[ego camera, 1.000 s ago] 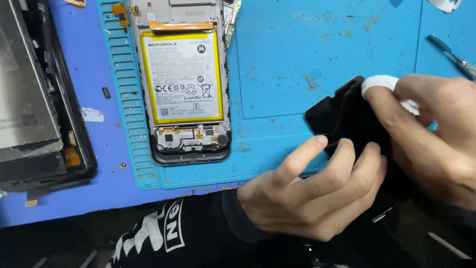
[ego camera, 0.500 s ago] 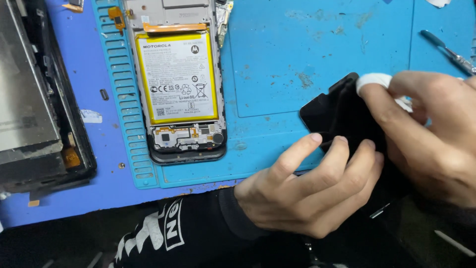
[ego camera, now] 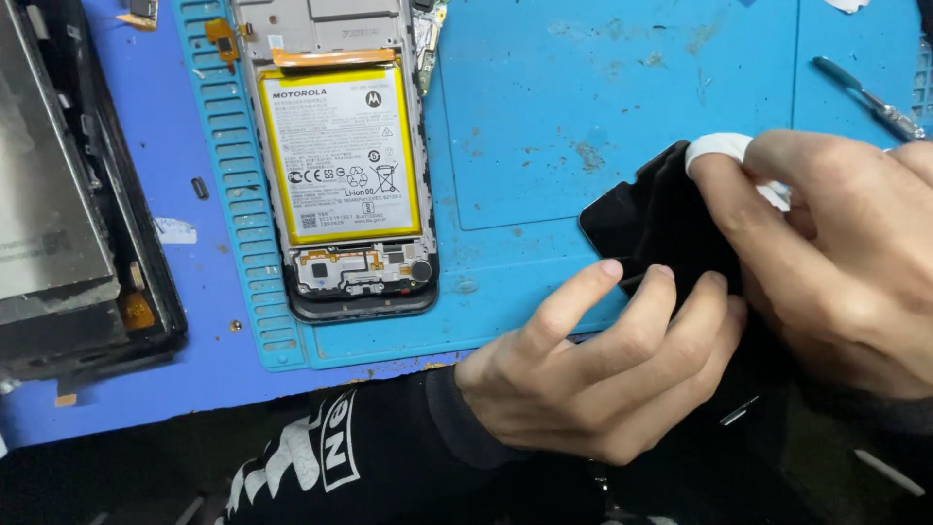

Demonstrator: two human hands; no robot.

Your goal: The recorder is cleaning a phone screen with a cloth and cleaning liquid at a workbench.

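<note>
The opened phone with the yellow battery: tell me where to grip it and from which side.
Grip the opened phone by its two long side edges near the lower rounded end, coming from above. It lies flat on the blue mat, battery up, so edges spare the exposed parts.

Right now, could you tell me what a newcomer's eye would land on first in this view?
Probably the opened phone at upper centre-left on the blue work mat, its yellow-edged battery laid bare. Next, at right, the left hand and right hand grip a black panel, with a white pad pressed on it by the right fingers. A dark dismantled device lies at the far left.
</note>
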